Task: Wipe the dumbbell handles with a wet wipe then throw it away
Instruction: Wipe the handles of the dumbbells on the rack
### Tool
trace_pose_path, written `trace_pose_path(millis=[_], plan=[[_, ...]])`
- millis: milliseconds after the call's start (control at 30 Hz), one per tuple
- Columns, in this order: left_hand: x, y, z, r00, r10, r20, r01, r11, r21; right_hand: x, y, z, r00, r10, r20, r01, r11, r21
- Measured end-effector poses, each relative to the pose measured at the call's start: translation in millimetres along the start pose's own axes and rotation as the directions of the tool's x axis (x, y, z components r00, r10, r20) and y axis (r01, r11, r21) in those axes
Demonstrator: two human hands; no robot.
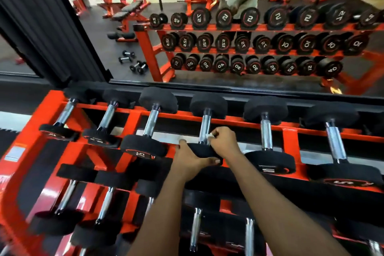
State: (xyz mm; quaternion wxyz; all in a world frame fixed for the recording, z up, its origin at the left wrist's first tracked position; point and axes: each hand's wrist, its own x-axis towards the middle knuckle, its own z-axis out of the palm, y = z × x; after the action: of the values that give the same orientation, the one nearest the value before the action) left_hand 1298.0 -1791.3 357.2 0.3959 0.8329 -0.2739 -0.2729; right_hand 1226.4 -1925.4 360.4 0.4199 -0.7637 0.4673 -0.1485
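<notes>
Rack (133, 122) holding dumbbells (268, 131), left hand (190, 158) gripping dumbbell head (204, 151), right hand (223, 141) pinching wipe (210, 135) against handle (205, 124)

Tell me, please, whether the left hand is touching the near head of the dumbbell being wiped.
Touching. The head view shows the left hand gripping the dumbbell head, thumb curled onto its front, no gap.

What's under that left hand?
The left hand grips the near head of a dumbbell and hides its weight number. The right hand holds a wipe against its handle.
</notes>
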Motion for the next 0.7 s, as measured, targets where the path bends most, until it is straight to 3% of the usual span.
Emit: trace_pose_path(millis=[133,267,400,600,700], plan=[[1,-3,-4,1.0,-0.003,0.003,0.003,1.0,0.001,10,-5,6,0.995,0.1,0.03,-0.102,0.993,0.067],[-2,-2,-3,1.0,-0.002,0.011,0.002,1.0,0.03,3,2,4,0.997,0.069,0.037,-0.071,0.996,0.046],[-1,-1,-1,1.0,0.0,-0.007,0.0,0.999,0.034,15,-1,10,0.985,0.157,0.077,-0.168,0.973,0.157],[-1,-1,-2,1.0,-0.002,0.006,0.002,1.0,0.014,14,-7,-9,0.989,0.067,0.132,-0.067,0.998,-0.009],[-4,0,-1,1.0,0.0,-0.008,0.0,1.0,0.025,15,-9,-1,0.987,0.093,0.134,-0.094,0.996,-0.001]])
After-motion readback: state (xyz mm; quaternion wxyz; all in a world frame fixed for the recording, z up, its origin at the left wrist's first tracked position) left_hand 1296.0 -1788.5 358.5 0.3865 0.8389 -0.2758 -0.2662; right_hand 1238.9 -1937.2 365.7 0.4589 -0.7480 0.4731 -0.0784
